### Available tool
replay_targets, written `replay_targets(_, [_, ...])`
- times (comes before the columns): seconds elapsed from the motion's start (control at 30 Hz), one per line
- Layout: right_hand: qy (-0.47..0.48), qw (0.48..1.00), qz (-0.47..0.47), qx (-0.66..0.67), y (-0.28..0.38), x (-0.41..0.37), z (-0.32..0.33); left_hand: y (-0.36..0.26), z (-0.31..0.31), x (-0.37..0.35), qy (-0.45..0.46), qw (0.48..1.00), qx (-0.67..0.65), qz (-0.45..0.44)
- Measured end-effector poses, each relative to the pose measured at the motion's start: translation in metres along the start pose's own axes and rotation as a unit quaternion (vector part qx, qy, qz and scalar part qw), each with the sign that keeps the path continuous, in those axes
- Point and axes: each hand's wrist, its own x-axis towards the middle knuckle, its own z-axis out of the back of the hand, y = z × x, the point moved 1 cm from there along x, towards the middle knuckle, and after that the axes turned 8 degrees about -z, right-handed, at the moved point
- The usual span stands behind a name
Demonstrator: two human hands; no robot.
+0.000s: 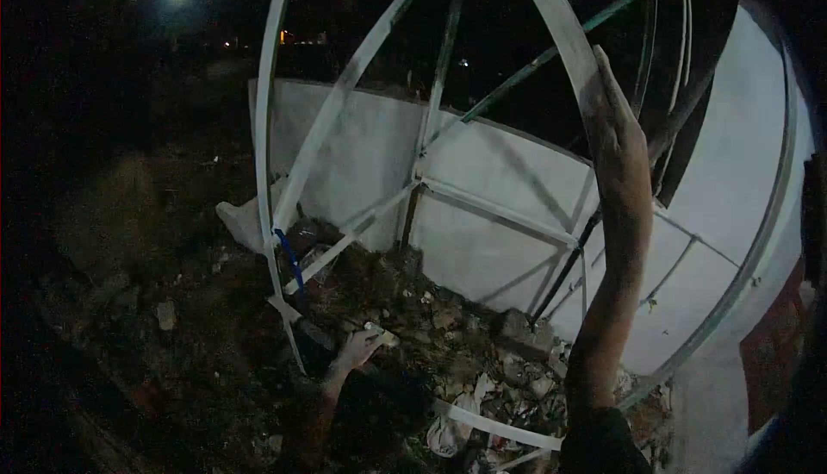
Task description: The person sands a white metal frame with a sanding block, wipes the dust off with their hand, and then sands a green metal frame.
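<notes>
My right hand [616,134] is raised against a pale metal bar [551,9] of a tall frame, its fingers stretched upward along the bar and lying flat on it. Lower down, my left hand [356,351] has its fingers closed round a small pale object [380,333], too small and dim to name. Just left of that hand, a slanting pale post [264,129] of the frame comes down to the ground, with a blue strap [290,258] tied near its lower part.
Behind the frame runs a low white wall [345,155]. A taller white wall [732,172] rises at the right. Rubble and litter [465,388] cover the ground, and a pale curved bar [500,427] crosses low in front. Diagonal braces cross the middle.
</notes>
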Motion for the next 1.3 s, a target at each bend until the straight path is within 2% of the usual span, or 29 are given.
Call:
replay_targets(0.03, [-0.004, 1.0, 0.011, -0.008, -0.002, 0.0, 0.001, 0.005, 0.009, 0.015, -0.093, 0.993, -0.066, -0.043])
replay_targets(0.07, [-0.008, 1.0, 0.022, -0.018, -0.001, 0.0, 0.0, -0.035, 0.055, 0.028, -0.098, 0.994, -0.045, 0.008])
replay_targets(0.13, [-0.017, 0.999, 0.003, -0.042, 0.003, -0.003, -0.002, -0.097, 0.167, 0.072, -0.198, 0.978, -0.001, -0.064])
replay_targets(0.17, [-0.024, 0.997, -0.021, -0.072, 0.004, -0.003, -0.001, -0.095, 0.209, 0.106, -0.286, 0.942, 0.14, -0.105])
replay_targets(0.27, [-0.019, 0.99, -0.105, -0.097, 0.0, -0.005, 0.004, -0.158, 0.348, 0.166, -0.538, 0.814, 0.195, -0.101])
replay_targets(0.3, [-0.019, 0.985, -0.14, -0.098, -0.001, -0.007, 0.003, -0.155, 0.392, 0.188, -0.615, 0.738, 0.246, -0.132])
replay_targets(0.33, [-0.018, 0.987, -0.132, -0.092, -0.005, -0.007, 0.004, -0.161, 0.439, 0.205, -0.645, 0.712, 0.234, -0.147])
replay_targets(0.4, [-0.014, 0.99, -0.117, -0.081, -0.013, -0.007, 0.006, -0.18, 0.488, 0.232, -0.688, 0.689, 0.227, -0.028])
replay_targets(0.43, [-0.017, 0.99, -0.125, -0.067, -0.016, -0.008, 0.005, -0.167, 0.501, 0.246, -0.69, 0.689, 0.22, -0.033])
replay_targets(0.47, [-0.018, 0.99, -0.131, -0.051, -0.02, -0.009, 0.004, -0.145, 0.513, 0.262, -0.597, 0.8, 0.063, -0.017])
replay_targets(0.5, [-0.018, 0.99, -0.129, -0.054, -0.015, -0.005, 0.007, -0.132, 0.527, 0.27, -0.475, 0.875, -0.095, 0.002])
replay_targets(0.53, [-0.014, 0.992, -0.116, -0.051, -0.02, -0.011, 0.009, -0.12, 0.524, 0.274, -0.478, 0.873, -0.096, 0.0])
replay_targets(0.6, [-0.008, 0.993, -0.106, -0.042, -0.017, -0.013, 0.01, -0.103, 0.52, 0.277, -0.515, 0.846, -0.119, -0.075])
replay_targets(0.67, [0.008, 0.98, -0.184, -0.071, -0.002, -0.014, 0.017, -0.107, 0.52, 0.273, -0.514, 0.847, -0.106, -0.085])
replay_targets(0.73, [0.014, 0.981, -0.178, -0.073, -0.005, -0.013, 0.018, -0.098, 0.516, 0.272, -0.51, 0.85, -0.1, -0.084])
replay_targets(0.8, [0.012, 0.985, -0.165, -0.049, -0.007, -0.014, 0.017, -0.089, 0.519, 0.273, -0.512, 0.841, -0.122, -0.123])
replay_targets(0.83, [0.012, 0.986, -0.16, -0.039, -0.009, -0.015, 0.019, -0.089, 0.517, 0.275, -0.512, 0.842, -0.118, -0.12])
replay_targets(0.9, [0.009, 0.981, -0.179, -0.067, -0.008, -0.014, 0.018, -0.092, 0.518, 0.275, -0.526, 0.846, -0.083, -0.045])
replay_targets(0.93, [0.009, 0.981, -0.181, -0.067, -0.006, -0.015, 0.017, -0.093, 0.517, 0.273, -0.524, 0.847, -0.082, -0.044])
replay_targets(1.0, [0.016, 0.975, -0.22, -0.03, 0.0, -0.016, 0.018, -0.1, 0.515, 0.264, -0.508, 0.85, -0.087, -0.106])
replay_targets(1.03, [0.013, 0.974, -0.222, -0.03, 0.001, -0.019, 0.017, -0.103, 0.513, 0.254, -0.506, 0.852, -0.087, -0.107])
replay_targets(1.1, [0.016, 0.972, -0.235, -0.018, 0.003, -0.022, 0.019, -0.114, 0.506, 0.238, -0.431, 0.857, -0.146, -0.242])
replay_targets(1.13, [0.012, 0.979, -0.205, -0.007, 0.008, -0.021, 0.018, -0.106, 0.507, 0.245, -0.433, 0.855, -0.151, -0.243])
replay_targets(1.2, [0.027, 0.98, -0.198, -0.013, 0.011, -0.019, 0.009, -0.078, 0.517, 0.259, -0.484, 0.805, -0.241, -0.244])
replay_targets(1.23, [0.031, 0.981, -0.193, -0.016, 0.013, -0.019, 0.006, -0.071, 0.52, 0.258, -0.489, 0.801, -0.245, -0.243])
replay_targets(1.3, [0.006, 0.975, -0.206, -0.08, 0.019, -0.019, 0.003, -0.076, 0.524, 0.252, -0.488, 0.851, -0.165, -0.097])
